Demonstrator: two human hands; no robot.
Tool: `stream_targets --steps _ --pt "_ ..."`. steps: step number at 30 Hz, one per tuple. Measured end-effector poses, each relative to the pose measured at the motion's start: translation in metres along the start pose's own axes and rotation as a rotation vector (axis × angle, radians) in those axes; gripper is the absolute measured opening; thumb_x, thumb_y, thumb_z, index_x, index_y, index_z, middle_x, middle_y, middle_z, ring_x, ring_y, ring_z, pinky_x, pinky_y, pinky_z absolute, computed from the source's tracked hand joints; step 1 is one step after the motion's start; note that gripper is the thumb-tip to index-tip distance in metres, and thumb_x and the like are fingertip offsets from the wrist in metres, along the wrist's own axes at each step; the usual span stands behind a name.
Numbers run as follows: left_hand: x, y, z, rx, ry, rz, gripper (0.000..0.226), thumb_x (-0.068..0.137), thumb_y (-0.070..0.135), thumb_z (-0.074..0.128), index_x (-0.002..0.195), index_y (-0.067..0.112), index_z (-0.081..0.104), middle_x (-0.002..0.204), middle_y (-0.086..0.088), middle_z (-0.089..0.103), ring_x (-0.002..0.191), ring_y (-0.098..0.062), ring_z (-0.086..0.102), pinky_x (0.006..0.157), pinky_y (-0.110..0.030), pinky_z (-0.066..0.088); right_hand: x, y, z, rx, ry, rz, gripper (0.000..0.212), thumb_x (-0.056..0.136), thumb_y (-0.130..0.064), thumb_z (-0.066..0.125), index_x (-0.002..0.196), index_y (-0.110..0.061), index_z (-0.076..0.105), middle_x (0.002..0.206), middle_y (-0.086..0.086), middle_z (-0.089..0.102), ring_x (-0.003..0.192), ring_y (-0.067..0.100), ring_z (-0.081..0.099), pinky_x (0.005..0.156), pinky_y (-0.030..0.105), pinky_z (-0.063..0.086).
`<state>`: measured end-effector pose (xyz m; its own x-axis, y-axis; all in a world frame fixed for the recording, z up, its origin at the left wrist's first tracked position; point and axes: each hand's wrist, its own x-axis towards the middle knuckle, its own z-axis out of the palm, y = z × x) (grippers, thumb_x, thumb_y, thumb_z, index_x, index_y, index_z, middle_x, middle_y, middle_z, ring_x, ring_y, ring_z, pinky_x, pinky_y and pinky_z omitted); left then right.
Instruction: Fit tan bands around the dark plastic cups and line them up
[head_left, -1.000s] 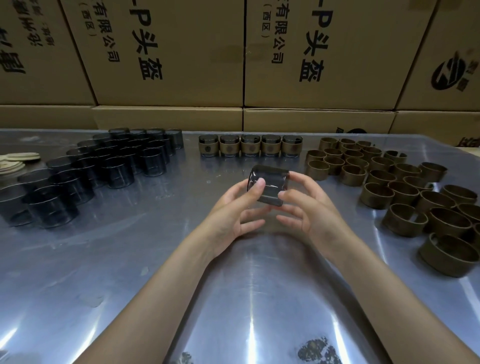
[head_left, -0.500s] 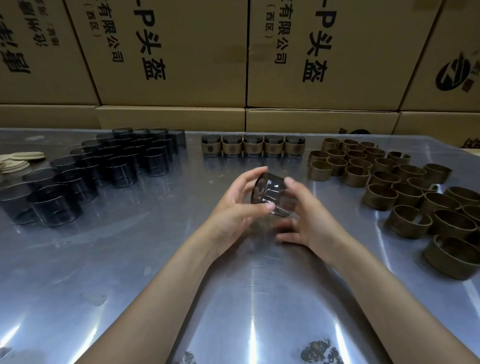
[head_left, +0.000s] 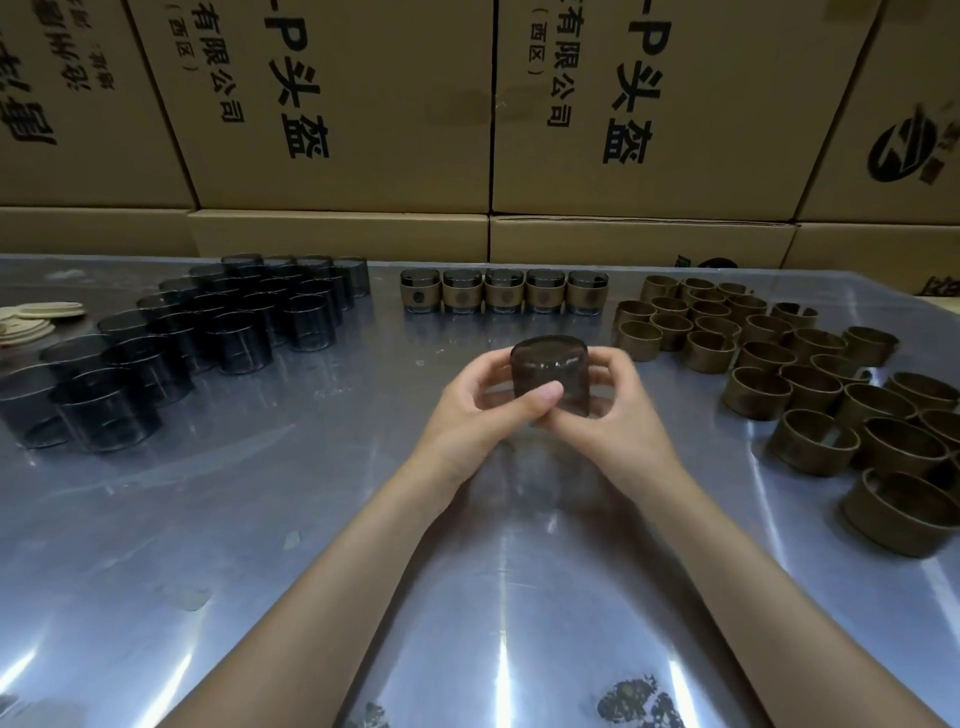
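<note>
1. Dark plastic cup (head_left: 549, 375) held above the middle of the surface (head_left: 260, 519), closed end up, slightly blurred. Smoky translucent wall, glossy, short cylinder. No band on it that I can make out.
2. Left hand (head_left: 480, 410) grips the cup's left side, thumb across the front wall. Right hand (head_left: 605, 410) grips the right side, fingers curled round the back.
3. Five banded cups (head_left: 503, 292) in a straight row at the far middle, touching side by side; tan wrap with a dark round mark on each.
4. Bare dark cups (head_left: 208, 332) clustered far left, upright, tightly packed.
5. Loose tan bands (head_left: 810, 374) spread on the right: matte open rings, standing on edge.
6. Surface is shiny sheet metal with scuffs. Pale flat discs (head_left: 31, 317) at the far left edge. Cardboard boxes (head_left: 363, 130) with black print stacked behind.
</note>
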<state>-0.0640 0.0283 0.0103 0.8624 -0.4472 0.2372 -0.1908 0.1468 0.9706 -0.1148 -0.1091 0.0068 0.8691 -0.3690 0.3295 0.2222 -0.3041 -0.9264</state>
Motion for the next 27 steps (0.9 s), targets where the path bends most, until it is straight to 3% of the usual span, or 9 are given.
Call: stream_targets --steps 3,8,12,15,17,19,22,24,27 --pt "0.002 -0.006 -0.001 0.184 -0.003 0.026 0.051 0.075 0.017 0.083 0.121 0.014 0.061 0.117 -0.001 0.068 0.112 -0.013 0.062 0.095 -0.027 0.05 -0.003 0.006 0.003 -0.346 0.043 -0.128 0.058 0.066 -0.03 0.081 0.109 -0.026 0.042 0.111 -0.003 0.053 0.095 0.007 0.055 0.077 0.024 0.047" --pt "0.002 -0.014 0.0 0.326 -0.037 0.031 0.048 0.08 0.01 0.078 0.124 0.013 0.059 0.115 0.0 0.067 0.105 -0.008 0.064 0.092 -0.017 0.049 -0.001 0.016 0.004 -0.545 -0.019 -0.008 0.06 0.062 -0.044 0.077 0.105 -0.026 0.039 0.105 -0.004 0.057 0.091 0.016 0.058 0.07 0.033 0.049" --pt "0.004 -0.018 0.0 0.408 -0.049 0.017 0.056 0.08 0.015 0.078 0.13 0.015 0.053 0.122 0.001 0.064 0.114 -0.011 0.06 0.102 -0.029 0.047 0.007 0.02 -0.001 -0.488 -0.141 0.09 0.075 0.061 -0.039 0.082 0.119 -0.021 0.038 0.115 -0.002 0.055 0.107 0.019 0.056 0.089 0.041 0.05" --pt "0.004 -0.018 -0.002 0.368 -0.057 -0.032 0.073 0.079 0.031 0.078 0.141 0.019 0.042 0.132 0.006 0.055 0.122 -0.008 0.053 0.104 -0.024 0.042 0.017 0.021 -0.021 -0.253 -0.328 0.273 0.1 0.064 -0.027 0.081 0.144 -0.021 0.022 0.134 -0.001 0.043 0.126 0.017 0.041 0.103 0.034 0.039" --pt "0.004 -0.015 -0.002 0.301 -0.001 -0.041 0.075 0.078 0.049 0.069 0.142 0.023 0.041 0.133 0.011 0.053 0.123 -0.001 0.051 0.103 -0.021 0.04 0.027 0.024 -0.032 -0.033 -0.184 0.339 0.078 0.079 -0.013 0.07 0.146 -0.019 0.029 0.141 0.003 0.042 0.118 0.014 0.043 0.095 0.028 0.038" --pt "0.007 -0.013 -0.002 0.2 0.093 -0.062 0.056 0.086 0.053 0.055 0.135 0.025 0.049 0.127 0.014 0.056 0.116 0.007 0.052 0.1 -0.019 0.04 0.043 0.031 -0.038 -0.007 0.091 0.355 0.053 0.09 -0.005 0.056 0.139 -0.018 0.043 0.141 0.008 0.043 0.104 0.016 0.052 0.091 0.032 0.047" --pt "0.011 -0.013 -0.004 0.108 0.188 -0.086 0.024 0.097 0.046 0.044 0.111 0.032 0.057 0.119 0.012 0.062 0.118 -0.006 0.054 0.105 -0.029 0.039 0.065 0.042 -0.044 -0.289 0.262 0.286 0.041 0.093 -0.006 0.053 0.132 -0.017 0.05 0.14 0.009 0.035 0.079 0.02 0.058 0.073 0.033 0.055" --pt "0.013 -0.013 -0.005 0.097 0.203 -0.068 0.018 0.099 0.042 0.042 0.102 0.033 0.057 0.112 0.012 0.064 0.115 -0.01 0.056 0.098 -0.029 0.041 0.08 0.05 -0.051 -0.52 0.295 0.205 0.041 0.094 -0.011 0.054 0.134 -0.02 0.048 0.141 0.008 0.032 0.073 0.015 0.054 0.06 0.027 0.049" --pt "0.015 -0.013 -0.005 0.063 0.216 -0.05 0.019 0.1 0.041 0.041 0.099 0.031 0.058 0.109 0.011 0.064 0.109 -0.01 0.058 0.089 -0.025 0.042 0.098 0.057 -0.058 -0.748 0.304 0.201 0.049 0.095 -0.02 0.057 0.141 -0.027 0.039 0.139 0.008 0.03 0.082 0.016 0.052 0.066 0.031 0.046"
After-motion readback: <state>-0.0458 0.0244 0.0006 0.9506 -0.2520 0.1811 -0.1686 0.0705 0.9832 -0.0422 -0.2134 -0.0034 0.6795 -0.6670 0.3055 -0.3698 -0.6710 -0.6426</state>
